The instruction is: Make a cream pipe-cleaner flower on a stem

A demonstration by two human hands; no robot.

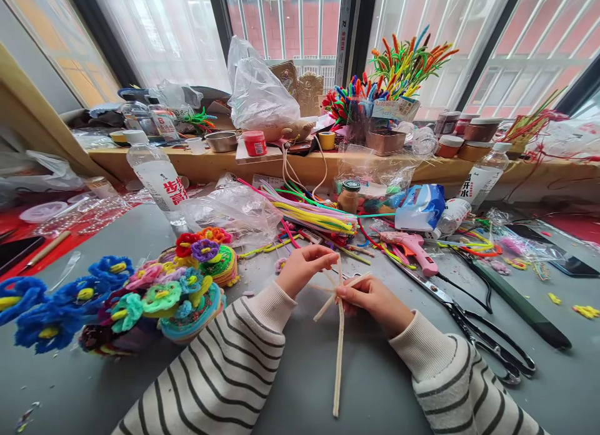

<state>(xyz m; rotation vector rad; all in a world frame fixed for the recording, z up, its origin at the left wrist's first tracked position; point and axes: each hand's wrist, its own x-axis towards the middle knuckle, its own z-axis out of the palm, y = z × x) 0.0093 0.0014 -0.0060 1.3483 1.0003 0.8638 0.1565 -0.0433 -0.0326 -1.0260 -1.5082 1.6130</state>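
Observation:
Between my hands is a star-shaped bundle of cream pipe cleaners point(338, 360), crossed at one centre, with one long doubled arm hanging down toward me. My left hand point(307, 267) pinches an upper arm of it between thumb and fingers. Close to the crossing, my right hand point(375, 300) grips the bundle with thumb and forefinger. Several shorter arms stick out to the left and lower left. A pair of scissors point(469, 322) lies right of my right hand. To the left of my left sleeve stand pipe-cleaner flowers point(159, 297) in many colours.
Loose pipe cleaners point(314, 216) lie beyond my hands, near a small jar point(349, 196). A pink glue gun point(412, 247) and a dark green bar-shaped tool point(520, 304) are on the right. Bottles point(157, 179) stand at both sides, before a cluttered windowsill point(210, 163).

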